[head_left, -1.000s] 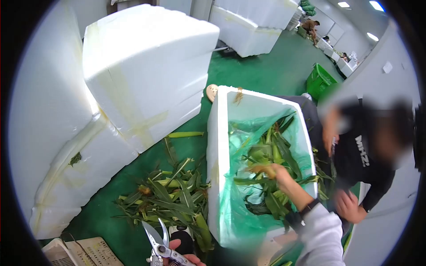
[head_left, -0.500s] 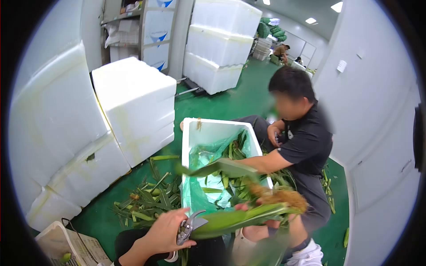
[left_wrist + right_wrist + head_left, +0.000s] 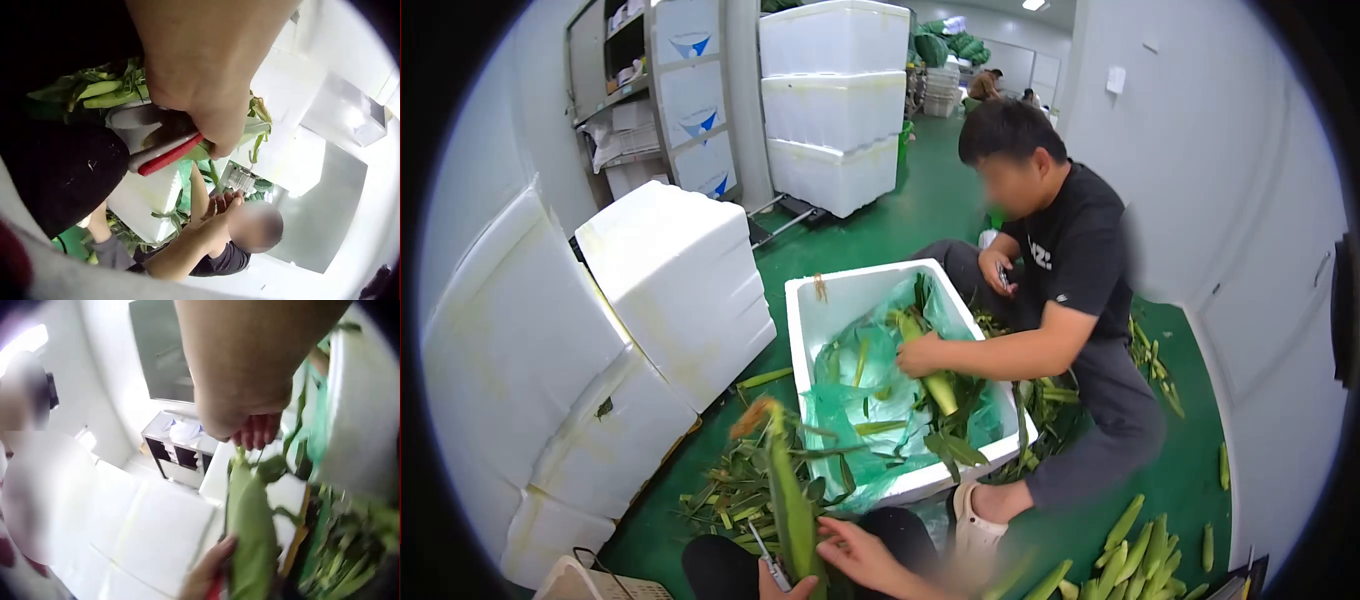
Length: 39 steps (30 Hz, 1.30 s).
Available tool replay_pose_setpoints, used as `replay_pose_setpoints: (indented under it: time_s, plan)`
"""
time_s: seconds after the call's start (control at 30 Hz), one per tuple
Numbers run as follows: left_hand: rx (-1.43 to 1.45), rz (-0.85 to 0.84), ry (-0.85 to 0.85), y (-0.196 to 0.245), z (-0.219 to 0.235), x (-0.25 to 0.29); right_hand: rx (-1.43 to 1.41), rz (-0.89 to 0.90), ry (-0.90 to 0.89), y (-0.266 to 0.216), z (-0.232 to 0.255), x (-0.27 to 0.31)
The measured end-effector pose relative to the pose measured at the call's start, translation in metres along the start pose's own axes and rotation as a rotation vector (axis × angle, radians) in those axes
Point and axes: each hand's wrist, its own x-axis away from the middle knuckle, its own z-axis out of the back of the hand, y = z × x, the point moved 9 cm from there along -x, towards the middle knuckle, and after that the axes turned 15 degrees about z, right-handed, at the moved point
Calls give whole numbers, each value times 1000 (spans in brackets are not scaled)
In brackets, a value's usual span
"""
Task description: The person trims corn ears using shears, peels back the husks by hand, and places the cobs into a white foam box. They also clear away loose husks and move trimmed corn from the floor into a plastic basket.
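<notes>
An ear of corn in its green husk (image 3: 788,495) stands nearly upright at the bottom of the head view, brown silk at its top. My left hand (image 3: 788,585) grips its lower end together with pruning shears (image 3: 772,562); the shears' red handle (image 3: 169,156) shows in the left wrist view. Just right of the ear is my right hand (image 3: 865,560), its fingers loosely extended and holding nothing. The right wrist view shows this hand (image 3: 250,394) above the ear (image 3: 250,531), with the left thumb pressed on the husk.
A white foam box (image 3: 800,330) lined with green plastic holds corn and leaves. Behind it a seated person (image 3: 1080,250) grips another ear. Cut leaves (image 3: 740,485) lie left, husked ears (image 3: 1135,560) lower right, a crate (image 3: 590,580) lower left. Foam boxes (image 3: 670,290) stand left.
The ear has turned from lying level between my hands to nearly upright in my left hand. My right hand has let go of it. The seated person's arm has lifted an ear in the box.
</notes>
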Motion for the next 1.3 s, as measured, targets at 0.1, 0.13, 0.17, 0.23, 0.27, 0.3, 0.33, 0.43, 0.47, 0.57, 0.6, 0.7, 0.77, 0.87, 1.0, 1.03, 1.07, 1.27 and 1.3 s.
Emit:
replay_pose_setpoints:
  time_s: [0.1,0.13,0.17,0.23,0.27,0.3,0.33,0.43,0.47,0.57,0.6,0.7,0.77,0.87,1.0,1.03,1.07,1.27,1.3]
  plan:
    - [-440,-392,78,89,-29,46,-207,99,269,37,-24,-2]
    - [-569,-537,39,102,-41,59,-396,1,340,33,-18,-4]
    - [-587,-627,37,108,-46,66,-584,-103,415,27,-13,-6]
    - [-570,-526,42,105,-48,65,-748,-155,558,20,-7,-6]
    - [-558,-477,44,104,-49,64,-716,-91,613,10,-2,-6]
    - [-537,-407,0,101,-51,63,-679,-82,626,11,-1,-5]
    - [-523,-335,-7,99,-51,62,-639,-73,638,14,1,-3]
    - [-502,-185,-27,95,-52,60,-479,-92,637,18,2,6]
    - [-502,-175,-20,96,-51,58,-449,-97,621,18,1,8]
    - [-430,-322,4,103,-45,55,-333,-108,541,20,-3,10]
    - [-396,-401,14,105,-41,53,-277,-109,502,22,-4,8]
    - [-374,-522,31,100,-32,45,-45,-88,349,9,-8,-3]
    - [-315,-530,55,100,-26,47,69,-58,289,-5,-12,-9]
    - [209,-377,-92,93,-20,32,139,12,257,-16,-18,-11]
    - [543,-227,-292,87,-16,16,322,147,150,-23,-17,-17]
    - [567,-193,-275,82,-15,10,420,221,125,-32,-13,-22]
    - [516,-195,-250,77,-14,4,517,293,96,-40,-10,-25]
    - [-167,-444,110,107,-23,17,246,105,86,-13,-19,-14]
    - [-373,-523,134,113,-34,29,80,1,185,19,-21,-6]
